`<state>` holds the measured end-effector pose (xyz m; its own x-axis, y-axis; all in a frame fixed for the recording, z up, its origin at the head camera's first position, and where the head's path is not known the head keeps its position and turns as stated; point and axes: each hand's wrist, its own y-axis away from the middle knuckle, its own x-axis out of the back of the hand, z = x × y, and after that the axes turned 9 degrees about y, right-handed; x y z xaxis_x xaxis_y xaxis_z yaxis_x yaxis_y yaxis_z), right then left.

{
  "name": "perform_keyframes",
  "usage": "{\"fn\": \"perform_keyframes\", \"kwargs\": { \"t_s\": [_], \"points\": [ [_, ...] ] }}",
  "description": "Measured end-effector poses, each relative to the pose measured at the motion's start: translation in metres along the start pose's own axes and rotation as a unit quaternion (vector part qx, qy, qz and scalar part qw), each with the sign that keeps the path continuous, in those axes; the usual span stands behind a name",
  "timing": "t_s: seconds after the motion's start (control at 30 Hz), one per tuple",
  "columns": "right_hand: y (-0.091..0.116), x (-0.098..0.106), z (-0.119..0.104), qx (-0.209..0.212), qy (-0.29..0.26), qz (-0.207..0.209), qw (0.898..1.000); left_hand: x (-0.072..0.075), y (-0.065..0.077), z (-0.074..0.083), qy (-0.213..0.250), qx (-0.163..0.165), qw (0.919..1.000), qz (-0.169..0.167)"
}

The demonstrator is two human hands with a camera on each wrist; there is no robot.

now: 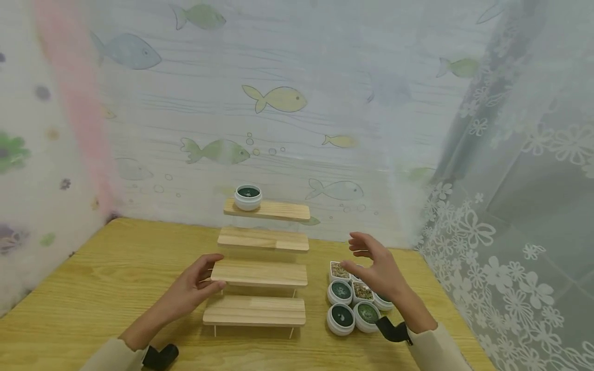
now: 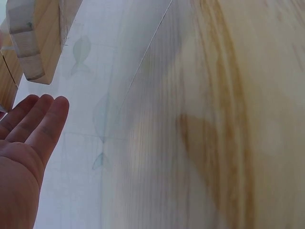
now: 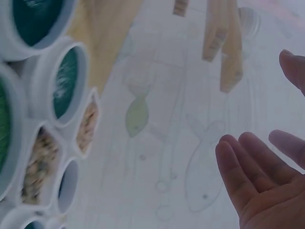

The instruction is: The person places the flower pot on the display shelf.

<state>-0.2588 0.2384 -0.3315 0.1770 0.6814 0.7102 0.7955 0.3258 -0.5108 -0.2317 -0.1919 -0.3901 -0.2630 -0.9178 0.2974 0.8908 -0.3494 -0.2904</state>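
Pale wood made up the four-step stand (image 1: pixel 260 273), and one white cup (image 1: pixel 248 200) of dark green stood on its top step. I judged the work barely begun: the other cups (image 1: pixel 342 318), grouped on the bench (image 1: pixel 158 252) to the right, seemed left to move. My left fingers (image 2: pixel 50 126) lay straight, close together by the stand's left end; my right fingers (image 3: pixel 232 167) hung slightly spread, holding nothing. I could read no label, brand or writing.
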Motion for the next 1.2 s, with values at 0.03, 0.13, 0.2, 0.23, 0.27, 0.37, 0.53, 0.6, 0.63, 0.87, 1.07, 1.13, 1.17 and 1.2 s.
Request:
{"fn": "perform_keyframes", "kwargs": {
  "t_s": [0.03, 0.13, 0.2, 0.23, 0.27, 0.37, 0.53, 0.6, 0.63, 0.87, 1.07, 1.13, 1.17, 1.2],
  "points": [
    [0.005, 0.002, 0.003, -0.002, 0.004, 0.001, 1.0, 0.0, 0.0, 0.0, 0.002, 0.0, 1.0, 0.0],
    [0.019, 0.006, 0.011, -0.012, 0.019, 0.003, 1.0, 0.0, 0.0, 0.0, 0.001, 0.001, 1.0, 0.001],
    [0.028, 0.008, 0.016, -0.022, 0.028, 0.004, 0.999, 0.0, 0.0, 0.0, -0.001, 0.0, 1.0, 0.001],
    [0.032, 0.008, 0.019, -0.025, 0.031, 0.004, 0.999, 0.0, 0.0, 0.0, -0.002, -0.001, 1.0, 0.001],
    [0.036, 0.008, 0.021, -0.03, 0.034, 0.005, 0.999, 0.001, -0.001, 0.0, -0.004, -0.001, 1.0, 0.001],
    [0.046, 0.008, 0.028, -0.039, 0.042, 0.005, 0.998, 0.001, 0.0, 0.001, -0.005, -0.002, 1.0, 0.0],
    [0.059, 0.009, 0.036, -0.045, 0.047, 0.009, 0.998, 0.001, 0.0, 0.002, -0.006, -0.001, 1.0, 0.0],
    [0.065, 0.009, 0.038, -0.057, 0.048, 0.004, 0.997, 0.0, 0.0, 0.002, -0.007, 0.001, 1.0, 0.0],
    [0.068, 0.009, 0.038, -0.066, 0.046, 0.0, 0.997, 0.0, 0.0, 0.002, -0.007, 0.001, 1.0, 0.0],
    [0.082, 0.003, 0.038, -0.107, 0.044, -0.02, 0.993, 0.0, -0.001, 0.0, -0.008, 0.002, 1.0, 0.002],
    [0.091, -0.005, 0.039, -0.122, 0.042, -0.023, 0.991, 0.0, 0.0, -0.003, -0.008, 0.0, 1.0, 0.002],
    [0.093, -0.008, 0.04, -0.124, 0.043, -0.022, 0.991, 0.0, 0.0, -0.004, -0.012, -0.001, 0.9999, 0.003],
    [0.094, -0.01, 0.041, -0.125, 0.043, -0.022, 0.991, 0.0, 0.0, -0.004, -0.014, -0.001, 0.9999, 0.003],
    [0.095, -0.011, 0.041, -0.126, 0.044, -0.022, 0.991, 0.0, 0.0, -0.004, -0.014, -0.002, 0.9999, 0.003]
  ]
}}
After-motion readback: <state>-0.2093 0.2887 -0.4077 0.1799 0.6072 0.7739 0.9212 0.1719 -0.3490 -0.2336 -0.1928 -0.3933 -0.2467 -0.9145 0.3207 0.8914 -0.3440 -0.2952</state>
